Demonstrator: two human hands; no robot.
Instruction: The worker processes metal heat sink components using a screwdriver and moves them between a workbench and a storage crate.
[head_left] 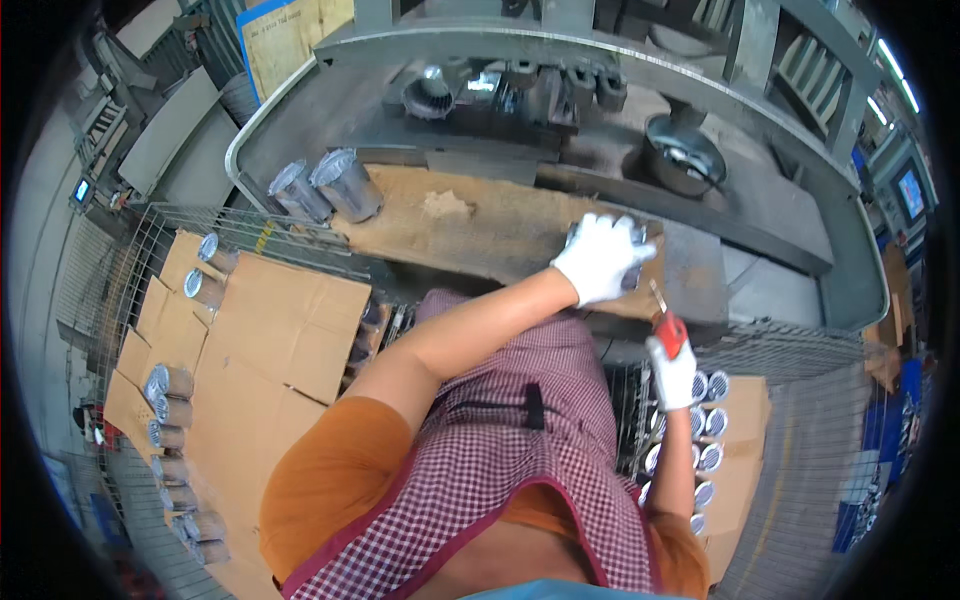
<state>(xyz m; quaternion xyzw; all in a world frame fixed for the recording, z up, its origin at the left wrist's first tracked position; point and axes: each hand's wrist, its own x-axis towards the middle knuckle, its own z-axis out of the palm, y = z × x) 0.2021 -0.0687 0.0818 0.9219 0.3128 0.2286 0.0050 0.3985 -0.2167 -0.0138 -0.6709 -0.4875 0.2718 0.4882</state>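
Bracing a dark metal part [631,278] from above, the white-gloved left hand [600,258] is partly closed, its fingers curled over the top and hiding most of the part. The part appears to rest at the right-hand end of the brown work board [490,228], near the front edge. The right hand [673,378], also gloved, is wrapped around a slim red-handled tool [669,331], whose tip points up toward the part; whether the two touch cannot be told. Judged from this posture, good practice calls for firm downward pressure from the left hand, so that the part neither turns nor slips off the edge. The left fingers should be clear of the tip's path, with tool strokes short, light and directed away from them. Two metal cups [346,186] stand well apart, toward the board's left end.
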